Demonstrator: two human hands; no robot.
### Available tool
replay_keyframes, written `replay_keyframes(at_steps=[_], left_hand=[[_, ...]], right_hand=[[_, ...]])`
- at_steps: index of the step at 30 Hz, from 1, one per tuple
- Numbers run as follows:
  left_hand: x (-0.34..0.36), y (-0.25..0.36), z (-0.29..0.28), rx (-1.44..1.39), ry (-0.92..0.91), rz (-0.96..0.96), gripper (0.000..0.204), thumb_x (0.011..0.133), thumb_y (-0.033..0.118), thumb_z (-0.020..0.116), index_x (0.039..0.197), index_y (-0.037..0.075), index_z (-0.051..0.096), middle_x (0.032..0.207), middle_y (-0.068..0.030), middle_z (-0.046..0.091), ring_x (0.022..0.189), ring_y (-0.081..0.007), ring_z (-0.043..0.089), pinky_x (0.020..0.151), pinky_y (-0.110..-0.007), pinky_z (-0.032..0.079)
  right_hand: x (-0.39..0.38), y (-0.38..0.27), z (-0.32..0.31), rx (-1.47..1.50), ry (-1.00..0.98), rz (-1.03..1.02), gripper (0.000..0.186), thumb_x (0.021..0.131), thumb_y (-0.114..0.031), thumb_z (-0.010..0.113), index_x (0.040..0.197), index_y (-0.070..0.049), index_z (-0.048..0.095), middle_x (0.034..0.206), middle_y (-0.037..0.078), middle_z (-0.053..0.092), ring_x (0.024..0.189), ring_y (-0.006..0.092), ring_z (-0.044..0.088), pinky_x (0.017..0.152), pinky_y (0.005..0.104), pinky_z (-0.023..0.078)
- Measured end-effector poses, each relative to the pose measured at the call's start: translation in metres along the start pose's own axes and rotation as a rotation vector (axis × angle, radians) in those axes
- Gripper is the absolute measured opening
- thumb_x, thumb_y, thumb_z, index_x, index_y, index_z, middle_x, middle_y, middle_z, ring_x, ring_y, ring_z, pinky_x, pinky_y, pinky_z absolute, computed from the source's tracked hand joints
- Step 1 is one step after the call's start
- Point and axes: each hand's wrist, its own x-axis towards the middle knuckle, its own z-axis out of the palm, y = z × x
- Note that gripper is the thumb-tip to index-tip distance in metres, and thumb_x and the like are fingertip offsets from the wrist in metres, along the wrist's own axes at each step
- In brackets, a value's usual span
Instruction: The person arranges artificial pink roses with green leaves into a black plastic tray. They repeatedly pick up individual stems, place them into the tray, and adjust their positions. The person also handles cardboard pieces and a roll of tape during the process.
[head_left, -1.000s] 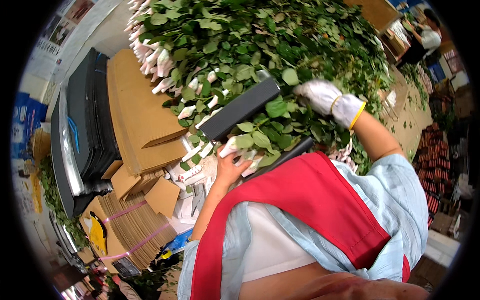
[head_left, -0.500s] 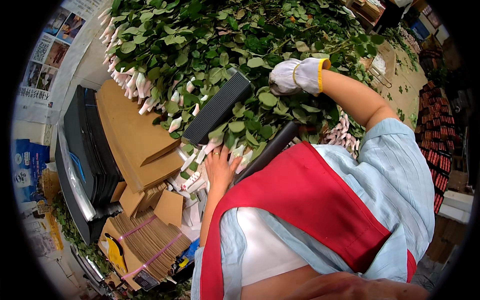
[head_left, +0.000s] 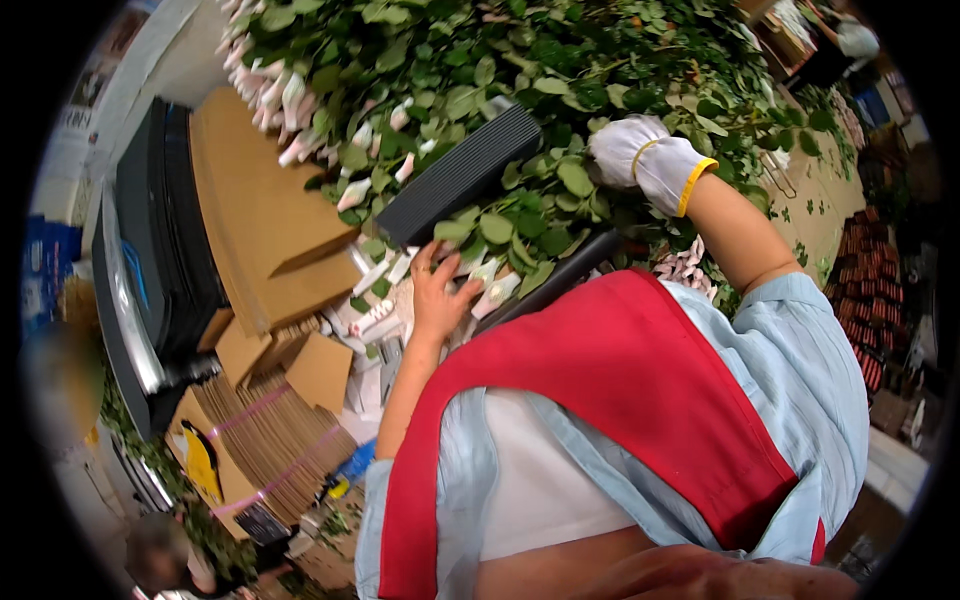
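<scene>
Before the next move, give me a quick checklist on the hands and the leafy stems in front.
1. Left hand open near the white-wrapped flower heads: ok.
2. Left hand gloved: not ok, it is bare.
3. Right hand gloved: ok.
4. Right hand's grip: cannot tell, its fingertips do not show clearly.
5. Leafy stems between the ridged bar and the smooth dark bar: ok.
6. Yellow-and-black tool away from both hands: ok.
</scene>
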Motion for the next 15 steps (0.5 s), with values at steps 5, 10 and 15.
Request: replay_keyframes(at_steps=[5,10,15], left_hand=[[0.002,-0.01,0.003,0.185,0.041,0.263,0.05,0.076,0.036,0.083,0.117,0.01,0.073,0.145,-0.0142,0.053,0.13,-0.0377,0.048,0.111,-0.05,0.033],[-0.001,-0.006,0.006,0.138,0.038,0.237,0.062,0.068,0.04,0.088,0.12,0.01,0.072,0.148,-0.0162,0.049,0.131,-0.0397,0.047,0.111,-0.051,0.036],[-0.004,-0.002,0.008,0.143,0.044,0.199,0.064,0.067,0.036,0.09,0.123,0.01,0.07,0.149,-0.0168,0.047,0.131,-0.0416,0.046,0.111,-0.051,0.039]], right_hand=[[0.011,-0.009,0.007,-0.157,0.573,-0.158,0.025,0.091,-0.03,0.064,0.111,-0.016,0.069,0.113,0.009,0.069,0.099,0.0269,0.071,0.083,0.0422,0.059],[0.025,-0.002,-0.033,0.02,0.36,0.028,0.029,0.092,-0.019,0.064,0.12,-0.014,0.066,0.112,0.011,0.073,0.101,0.0221,0.071,0.083,0.0388,0.061],[0.085,-0.047,-0.065,0.275,0.322,-0.188,0.03,0.095,-0.012,0.058,0.125,-0.012,0.065,0.124,0.014,0.068,0.119,0.0328,0.063,0.103,0.043,0.052]])
